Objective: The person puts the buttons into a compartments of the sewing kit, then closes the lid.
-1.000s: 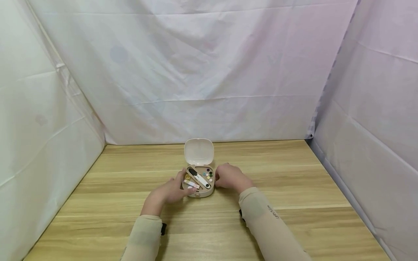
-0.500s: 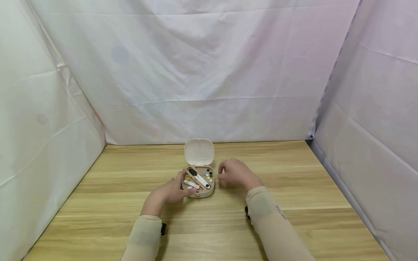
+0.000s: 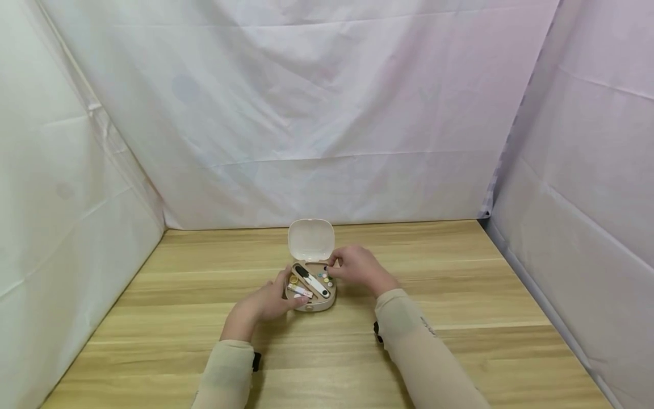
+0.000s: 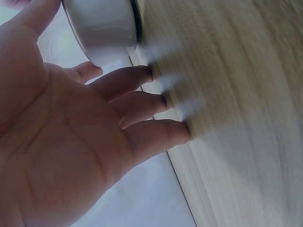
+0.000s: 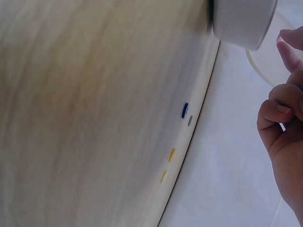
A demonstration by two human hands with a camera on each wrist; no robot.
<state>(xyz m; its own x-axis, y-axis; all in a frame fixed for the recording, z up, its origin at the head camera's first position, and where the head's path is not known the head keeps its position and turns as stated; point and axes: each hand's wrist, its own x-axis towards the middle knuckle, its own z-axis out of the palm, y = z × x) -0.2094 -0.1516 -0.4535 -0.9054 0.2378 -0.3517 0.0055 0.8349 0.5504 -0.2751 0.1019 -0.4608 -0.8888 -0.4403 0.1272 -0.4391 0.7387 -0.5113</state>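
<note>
A white sewing kit box (image 3: 314, 307) stands on the wooden table with its lid (image 3: 311, 238) raised behind it. Its beige tray bears black-and-white thread snips (image 3: 313, 282), a rolled gold item (image 3: 293, 279), a white-wrapped piece (image 3: 300, 290) and small coloured buttons (image 3: 326, 279). My left hand (image 3: 268, 298) holds the box's left side between thumb and index finger; the other fingertips (image 4: 182, 131) rest on the table. My right hand (image 3: 357, 266) hovers over the button compartment, thumb and index fingertips (image 5: 284, 40) close together. I cannot tell whether a button is between them.
In the right wrist view, a blue button (image 5: 185, 110), a grey one (image 5: 190, 120), a yellow one (image 5: 172, 155) and a cream one (image 5: 164, 177) lie on the table (image 5: 94, 118) beside the box. White cloth (image 3: 327, 113) hangs behind and at both sides.
My right hand has moved from beside the box's right edge, slightly out to the right, then back left over the button compartment. The left hand has kept its place on the box.
</note>
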